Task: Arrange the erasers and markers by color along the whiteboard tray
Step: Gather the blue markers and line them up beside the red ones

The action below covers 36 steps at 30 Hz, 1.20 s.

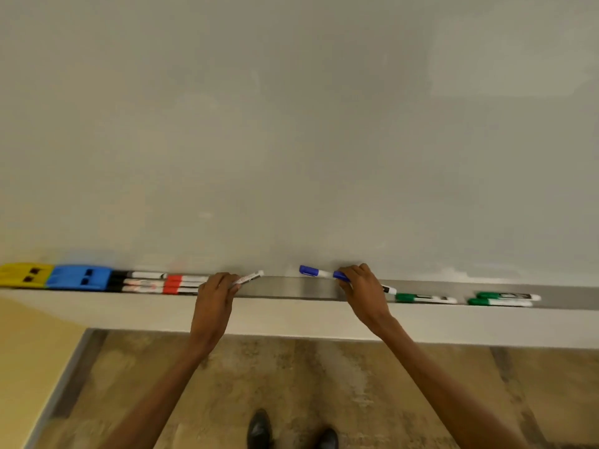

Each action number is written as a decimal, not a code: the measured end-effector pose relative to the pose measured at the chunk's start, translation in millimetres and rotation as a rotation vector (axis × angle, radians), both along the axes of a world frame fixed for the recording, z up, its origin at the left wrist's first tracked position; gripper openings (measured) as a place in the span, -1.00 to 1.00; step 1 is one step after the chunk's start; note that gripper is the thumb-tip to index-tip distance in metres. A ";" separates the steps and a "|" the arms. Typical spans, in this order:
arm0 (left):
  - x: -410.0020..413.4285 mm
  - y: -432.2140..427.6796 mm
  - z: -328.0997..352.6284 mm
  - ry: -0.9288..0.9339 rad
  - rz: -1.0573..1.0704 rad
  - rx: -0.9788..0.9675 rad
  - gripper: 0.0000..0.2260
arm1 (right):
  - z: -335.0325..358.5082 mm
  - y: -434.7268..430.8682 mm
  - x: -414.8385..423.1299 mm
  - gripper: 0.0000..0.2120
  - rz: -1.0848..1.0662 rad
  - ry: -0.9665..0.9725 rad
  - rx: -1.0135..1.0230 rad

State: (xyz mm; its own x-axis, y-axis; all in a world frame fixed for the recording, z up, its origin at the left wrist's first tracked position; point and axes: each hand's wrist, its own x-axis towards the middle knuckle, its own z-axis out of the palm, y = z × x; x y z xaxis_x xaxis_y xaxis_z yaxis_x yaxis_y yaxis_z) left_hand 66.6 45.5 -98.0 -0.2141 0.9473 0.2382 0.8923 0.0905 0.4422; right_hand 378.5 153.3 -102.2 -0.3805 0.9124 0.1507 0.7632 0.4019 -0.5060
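Along the whiteboard tray [291, 288], head view, I am logging items from left to right: a yellow eraser [24, 275] is lying at the far left, touching a blue eraser [79, 277] beside it; next, three black-capped markers [139, 281] are lying stacked lengthwise, followed end to end by red-capped markers [181, 283]. My left hand [215, 294] is gripping a white-barrelled marker [249, 277], its tip angling up to the right just above the tray. My right hand [363, 288] is closing around a blue marker [316, 272], which is sitting tilted with its cap pointing left against the whiteboard [291, 124]; a white marker end [389, 290] is showing just right of that hand. Further right, three green markers [499, 299] are resting in the tray, one nearer, two paired beyond. Below, two dark shoes [288, 431] are standing on the floor [259, 377].
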 end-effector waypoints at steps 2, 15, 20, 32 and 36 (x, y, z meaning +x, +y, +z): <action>-28.2 -17.5 2.6 0.005 0.066 0.003 -0.77 | 0.0 -6.4 -39.3 -0.80 0.064 0.027 -0.036; -124.8 -69.0 1.9 0.009 0.183 -0.041 -0.80 | -29.0 -35.0 -165.7 -0.80 0.196 -0.034 -0.150; -130.8 -60.3 -0.3 0.000 0.117 -0.019 -0.79 | -33.0 -39.0 -179.1 -0.78 0.146 -0.055 -0.142; -114.9 -32.2 -0.6 0.001 -0.030 -0.048 -0.67 | -32.7 -42.0 -183.1 -0.78 0.160 -0.044 -0.114; -93.8 -13.0 0.1 0.028 -0.079 -0.032 -0.83 | -28.3 -52.7 -167.9 -0.78 0.063 0.044 -0.070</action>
